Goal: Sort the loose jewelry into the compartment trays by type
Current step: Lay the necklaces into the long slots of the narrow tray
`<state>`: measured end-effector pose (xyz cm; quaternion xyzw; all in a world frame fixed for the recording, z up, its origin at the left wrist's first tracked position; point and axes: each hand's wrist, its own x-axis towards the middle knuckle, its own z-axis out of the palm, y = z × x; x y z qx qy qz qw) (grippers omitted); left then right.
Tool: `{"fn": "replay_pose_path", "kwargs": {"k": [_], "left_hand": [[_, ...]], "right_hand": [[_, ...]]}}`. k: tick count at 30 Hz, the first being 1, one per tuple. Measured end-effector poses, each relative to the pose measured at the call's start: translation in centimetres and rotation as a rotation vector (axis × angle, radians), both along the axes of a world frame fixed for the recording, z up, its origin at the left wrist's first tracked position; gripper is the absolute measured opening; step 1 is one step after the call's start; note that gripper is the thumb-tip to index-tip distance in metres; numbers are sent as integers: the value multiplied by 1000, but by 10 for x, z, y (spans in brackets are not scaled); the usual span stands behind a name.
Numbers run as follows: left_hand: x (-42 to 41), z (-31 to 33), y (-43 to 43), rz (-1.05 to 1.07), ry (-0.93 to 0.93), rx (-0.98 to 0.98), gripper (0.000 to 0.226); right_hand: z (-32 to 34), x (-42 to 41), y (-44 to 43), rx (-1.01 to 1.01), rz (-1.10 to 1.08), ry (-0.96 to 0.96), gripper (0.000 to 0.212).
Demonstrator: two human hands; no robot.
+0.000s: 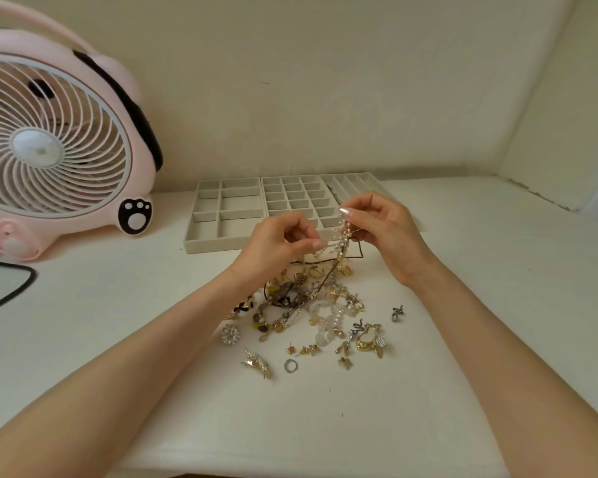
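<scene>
— Fingers (317, 243) of both hands: gripping what?
— Left hand (277, 248) and right hand (385, 231) pinch a pearl strand (343, 236) above the pile (308, 301), mid-tabletop (463, 339), trays (221, 243) behind. Tease slowly; a cord (320, 262) seems snagged.

The pink fan (49, 139) is cut off on the left. The left hand (273, 248) and right hand (385, 231) hide parts of the trays (292, 196) and the bead strand (344, 234).

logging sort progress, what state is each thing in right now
left hand, pinching the beaded strand
right hand, pinching the same strand higher up
beaded strand, held up, lower end in the jewelry pile
jewelry pile, tangled, unsorted
trays, side by side, visible compartments look empty
fan, upright
</scene>
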<state>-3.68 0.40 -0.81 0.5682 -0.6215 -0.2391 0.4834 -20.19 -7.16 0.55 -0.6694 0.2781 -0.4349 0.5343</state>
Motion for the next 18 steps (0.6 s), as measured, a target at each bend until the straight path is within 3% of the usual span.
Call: {"fn": "replay_pose_path", "kwargs": {"k": [7,12,18], "left_hand": [[0,1,1,4,-97,29,25],[-6,-3,0,-65,-43,20,18],[-11,-8,-2,-100,-136,26,14]], "right_hand": [[0,0,-1,0,-24,7,7],[-1,2,3,-23,32,9,5],[0,3,4,-40,81,12,7]]}}
